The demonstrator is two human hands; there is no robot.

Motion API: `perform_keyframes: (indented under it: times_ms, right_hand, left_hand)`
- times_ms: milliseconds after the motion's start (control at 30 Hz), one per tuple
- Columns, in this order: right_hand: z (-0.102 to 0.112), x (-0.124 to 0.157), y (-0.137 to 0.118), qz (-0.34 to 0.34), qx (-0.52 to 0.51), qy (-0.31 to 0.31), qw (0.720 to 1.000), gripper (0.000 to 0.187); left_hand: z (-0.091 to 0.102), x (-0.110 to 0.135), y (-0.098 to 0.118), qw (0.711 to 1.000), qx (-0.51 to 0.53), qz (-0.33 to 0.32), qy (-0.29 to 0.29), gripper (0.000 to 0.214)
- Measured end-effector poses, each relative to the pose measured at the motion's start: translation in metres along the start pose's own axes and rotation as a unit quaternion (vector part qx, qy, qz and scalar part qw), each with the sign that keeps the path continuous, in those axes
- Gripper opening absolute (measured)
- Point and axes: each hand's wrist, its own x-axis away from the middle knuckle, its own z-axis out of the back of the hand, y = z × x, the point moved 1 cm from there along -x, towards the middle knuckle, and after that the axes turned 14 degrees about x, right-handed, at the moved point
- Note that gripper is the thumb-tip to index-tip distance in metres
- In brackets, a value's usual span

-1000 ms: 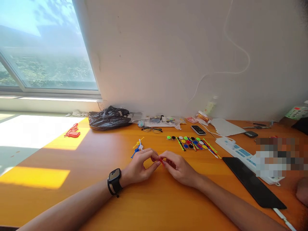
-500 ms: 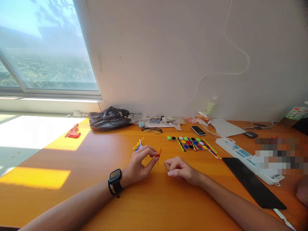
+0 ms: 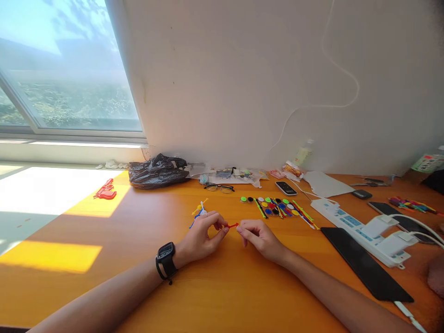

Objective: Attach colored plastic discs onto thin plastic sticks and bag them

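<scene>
A short, thin red plastic stick (image 3: pixel 233 225) with a wider right end spans the gap between my hands, just above the table. My left hand (image 3: pixel 204 233) pinches its left end between thumb and fingers. At the other end, my right hand (image 3: pixel 262 238) has thumb and forefinger closed on the tip, the other fingers curled in. Just behind my left hand lie yellow, white and blue plastic pieces (image 3: pixel 201 209), partly covered by it. Beyond my right hand, coloured round discs and thin sticks (image 3: pixel 274 207) are laid out in a group.
A power strip (image 3: pixel 357 231) with plugged-in chargers and a black tablet (image 3: pixel 364 261) lie at the right. Glasses (image 3: pixel 219 187), a black plastic bag (image 3: pixel 157 171) and a small black device (image 3: pixel 286 188) sit towards the wall. A red toy gun (image 3: pixel 106 189) rests at the left.
The red stick has turned from upright to nearly level, pointing right. My right fingers have come up to its right end, while my left hand has barely moved.
</scene>
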Motion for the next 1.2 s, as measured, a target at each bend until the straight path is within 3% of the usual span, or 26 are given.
perform_keyframes:
  times_ms: [133,367,500,600,800,967,1100,1200]
  right_hand:
    - [0.000,-0.001,0.001,-0.010,0.008,0.019,1.000,0.062]
    - [-0.007,0.001,0.003,-0.024,-0.066,-0.009,0.997,0.038]
    - [-0.008,0.002,0.004,-0.027,-0.023,-0.010,0.999,0.034]
    - [-0.006,0.001,0.005,-0.026,0.019,-0.014,0.999,0.033]
    - [-0.005,0.002,0.005,-0.014,0.071,-0.022,0.997,0.034]
    - [-0.005,0.003,0.001,-0.006,0.102,-0.026,0.994,0.031]
    - [-0.003,0.004,-0.001,-0.005,0.125,-0.035,0.991,0.024]
    - [-0.001,0.005,-0.001,0.002,0.143,-0.040,0.989,0.018]
  left_hand:
    - [0.000,0.000,0.000,1.000,0.002,0.006,0.005,0.008]
    - [0.001,-0.002,0.000,1.000,0.013,0.001,0.025,0.008]
    - [0.010,-0.004,-0.006,0.999,-0.014,0.008,0.041,0.005]
    - [0.020,-0.007,-0.012,0.997,-0.042,0.025,0.060,0.023]
    - [0.029,-0.011,-0.032,0.993,-0.111,0.031,0.009,0.018]
    - [0.028,-0.007,-0.042,0.969,-0.235,0.069,-0.015,0.011]
    - [0.027,-0.005,-0.041,0.967,-0.237,0.082,-0.033,0.007]
    - [0.026,-0.005,-0.036,0.972,-0.220,0.069,-0.037,0.018]
